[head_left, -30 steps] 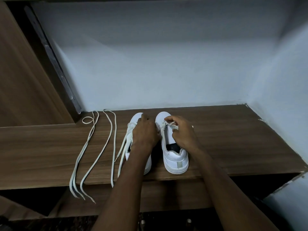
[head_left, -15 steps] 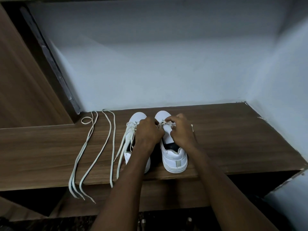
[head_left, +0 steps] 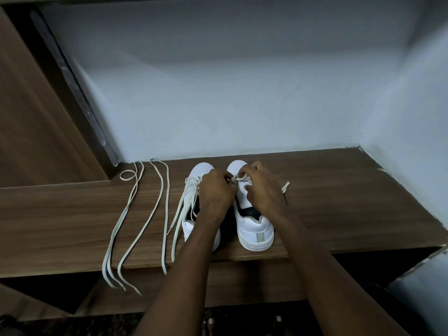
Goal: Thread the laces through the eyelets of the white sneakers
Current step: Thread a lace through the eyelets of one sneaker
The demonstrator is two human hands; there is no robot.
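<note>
Two white sneakers stand side by side on a wooden shelf (head_left: 351, 202), toes toward the wall. The left sneaker (head_left: 202, 169) has a cream lace through its front eyelets, its ends trailing down to the left. Over the right sneaker (head_left: 254, 229) both my hands work at the front eyelets. My left hand (head_left: 217, 192) pinches the lace (head_left: 238, 177) near the toe. My right hand (head_left: 263, 190) pinches the same lace from the other side. One end of this lace (head_left: 285, 186) sticks out to the right of my right hand.
Two loose cream laces (head_left: 135, 214) lie on the shelf to the left of the shoes, their ends hanging over the front edge. A white wall closes the back and right. A wooden panel (head_left: 31, 122) rises at the left.
Both hands have shifted slightly toward the toe of the right sneaker, still working the lace. The camera has tipped a little.
</note>
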